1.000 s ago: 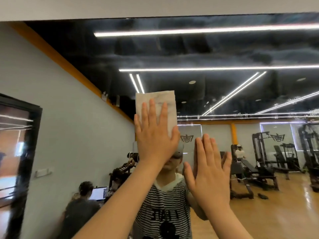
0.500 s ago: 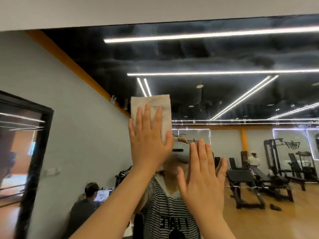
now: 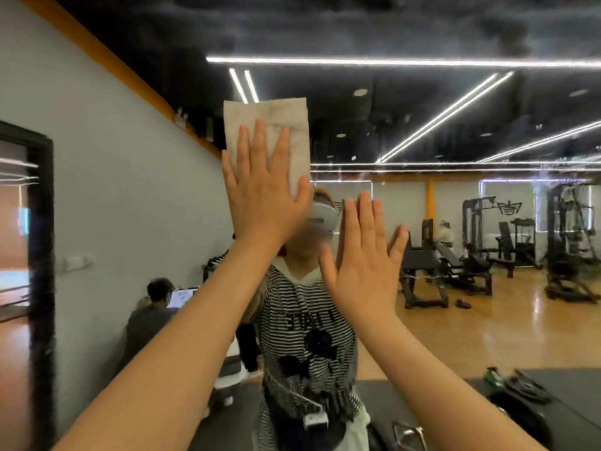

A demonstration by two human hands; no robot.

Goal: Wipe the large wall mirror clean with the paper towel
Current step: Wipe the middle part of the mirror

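The large wall mirror [image 3: 422, 131] fills the whole view and reflects a gym. A folded white paper towel [image 3: 279, 125], faintly smudged, lies flat against the glass. My left hand [image 3: 263, 193] presses on its lower half with straight, spread fingers. My right hand [image 3: 361, 258] is raised lower and to the right, palm towards the glass, fingers straight, holding nothing. Whether it touches the mirror cannot be told.
The mirror reflects me in a striped shirt [image 3: 309, 336], a person seated at a laptop [image 3: 153, 317] at lower left, weight benches [image 3: 432, 275] and machines on a wooden floor at right. A dark mat with small items [image 3: 520, 388] shows at bottom right.
The view has tilted downward, so the mirror's top edge has left the frame. My left hand and the towel have slid slightly down the glass. My right hand stays raised beside it.
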